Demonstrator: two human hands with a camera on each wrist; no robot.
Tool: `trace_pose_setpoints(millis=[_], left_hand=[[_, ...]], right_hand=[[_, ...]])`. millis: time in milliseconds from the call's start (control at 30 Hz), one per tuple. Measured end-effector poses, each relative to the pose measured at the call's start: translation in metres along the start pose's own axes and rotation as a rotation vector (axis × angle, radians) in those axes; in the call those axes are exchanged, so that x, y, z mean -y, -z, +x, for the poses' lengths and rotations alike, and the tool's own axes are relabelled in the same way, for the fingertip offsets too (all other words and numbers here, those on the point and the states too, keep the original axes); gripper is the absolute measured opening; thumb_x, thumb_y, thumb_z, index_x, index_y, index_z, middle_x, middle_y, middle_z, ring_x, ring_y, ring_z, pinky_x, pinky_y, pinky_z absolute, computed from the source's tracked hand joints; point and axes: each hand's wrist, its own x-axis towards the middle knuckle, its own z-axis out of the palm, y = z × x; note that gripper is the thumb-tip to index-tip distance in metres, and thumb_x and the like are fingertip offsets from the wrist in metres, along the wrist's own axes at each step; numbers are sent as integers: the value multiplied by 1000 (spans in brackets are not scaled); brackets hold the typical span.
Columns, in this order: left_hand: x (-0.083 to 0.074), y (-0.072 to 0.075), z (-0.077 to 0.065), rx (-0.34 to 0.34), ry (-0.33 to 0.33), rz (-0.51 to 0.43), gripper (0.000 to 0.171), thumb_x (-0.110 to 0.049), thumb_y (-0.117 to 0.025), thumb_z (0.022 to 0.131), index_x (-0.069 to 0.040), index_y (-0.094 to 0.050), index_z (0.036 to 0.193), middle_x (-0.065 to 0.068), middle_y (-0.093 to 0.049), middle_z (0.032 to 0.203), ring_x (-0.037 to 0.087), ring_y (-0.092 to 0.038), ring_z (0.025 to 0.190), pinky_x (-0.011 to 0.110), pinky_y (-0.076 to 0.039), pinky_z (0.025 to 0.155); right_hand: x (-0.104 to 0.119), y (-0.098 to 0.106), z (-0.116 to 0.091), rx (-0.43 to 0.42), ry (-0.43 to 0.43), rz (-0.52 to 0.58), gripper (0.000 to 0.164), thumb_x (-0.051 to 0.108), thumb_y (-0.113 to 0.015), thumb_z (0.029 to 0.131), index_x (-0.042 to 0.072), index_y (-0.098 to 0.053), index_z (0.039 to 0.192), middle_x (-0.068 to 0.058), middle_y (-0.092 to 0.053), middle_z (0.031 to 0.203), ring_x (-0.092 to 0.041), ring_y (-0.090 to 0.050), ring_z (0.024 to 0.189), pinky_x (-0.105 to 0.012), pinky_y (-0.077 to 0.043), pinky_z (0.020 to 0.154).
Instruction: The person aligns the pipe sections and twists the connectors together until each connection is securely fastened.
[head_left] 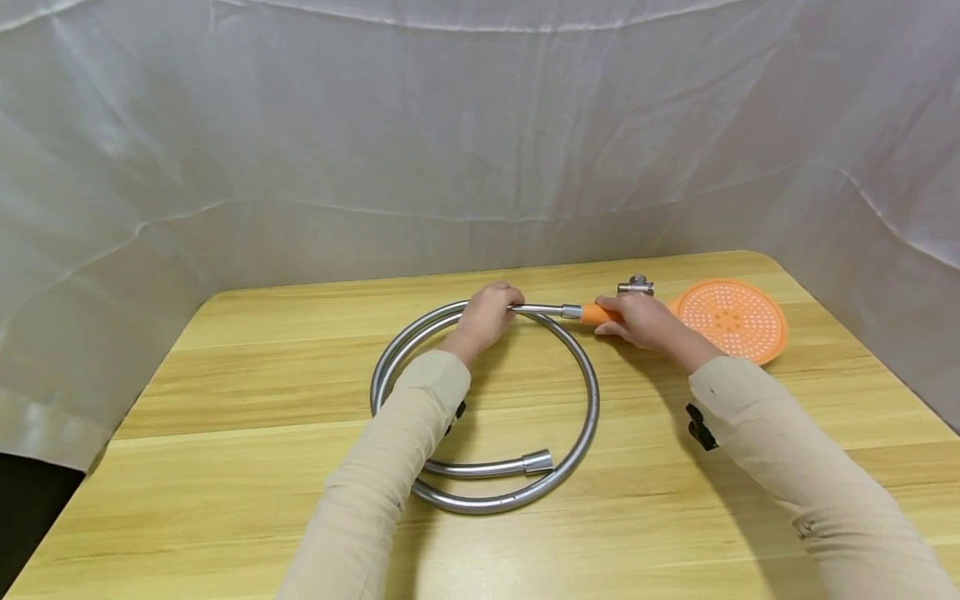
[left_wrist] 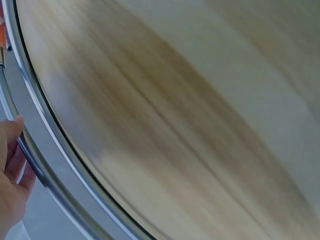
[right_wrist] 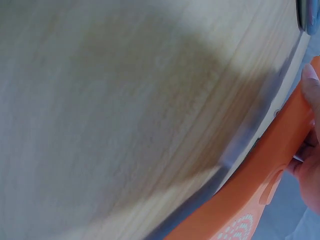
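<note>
My left hand (head_left: 489, 317) pinches a silver metal shower hose (head_left: 592, 400) near the end that meets an orange shower head (head_left: 738, 325). In the left wrist view, thumb and fingers close round the hose (left_wrist: 42, 172), with another loop of it running alongside. My right hand (head_left: 641, 321) grips the shower head's orange handle, just beyond the chrome connector (head_left: 572, 312). The right wrist view shows the thumb lying along the handle (right_wrist: 260, 160), part of the perforated face below. The hose's other end, a chrome nut (head_left: 537, 461), lies inside the coil on the table.
A small chrome fitting (head_left: 636, 286) sits behind my right hand near the table's back edge. The wooden table (head_left: 225, 500) is bordered by pale fabric (head_left: 450, 133) at the back and sides.
</note>
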Motion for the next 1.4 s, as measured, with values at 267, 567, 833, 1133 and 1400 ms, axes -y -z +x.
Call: trace_pose_setpoints(millis=[267, 567, 833, 1133, 1400], left_hand=[[-1, 0, -1, 0, -7, -19, 21, -1, -62, 86, -4, -67, 105, 9, -66, 105, 23, -62, 101, 30, -50, 90], [1, -1, -1, 11, 7, -71, 20, -1, -62, 86, -4, -67, 105, 10, -66, 106, 22, -61, 103, 30, -49, 92], [3, -1, -1, 11, 18, -102, 19, 0, -61, 86, -2, -68, 104, 11, -66, 107, 23, -61, 102, 29, -49, 91], [4, 0, -2, 23, 42, -128, 18, -1, -61, 86, -1, -68, 103, 12, -66, 107, 23, -61, 102, 30, -48, 92], [7, 1, -7, 28, 81, -187, 17, -2, -62, 86, -1, -68, 102, 14, -65, 106, 24, -61, 101, 30, -49, 90]], right_hand=[[0, 0, -3, 4, 6, 6, 21, 20, -68, 84, 3, -58, 91, -4, -49, 65, -16, -41, 60, -28, -34, 57], [0, -2, -4, 6, 15, 26, 20, 19, -68, 84, 3, -57, 90, -3, -48, 64, -16, -42, 60, -28, -35, 58], [0, -2, -3, 24, -8, 20, 23, 22, -68, 84, 3, -58, 92, -3, -49, 65, -16, -41, 59, -28, -33, 56], [1, -7, -1, 17, -85, 77, 33, 22, -70, 82, -1, -63, 106, -6, -56, 71, -17, -43, 63, -27, -34, 58], [3, -3, -4, -24, -196, 231, 42, 21, -71, 82, -5, -62, 114, -21, -66, 99, -27, -55, 81, -37, -46, 73]])
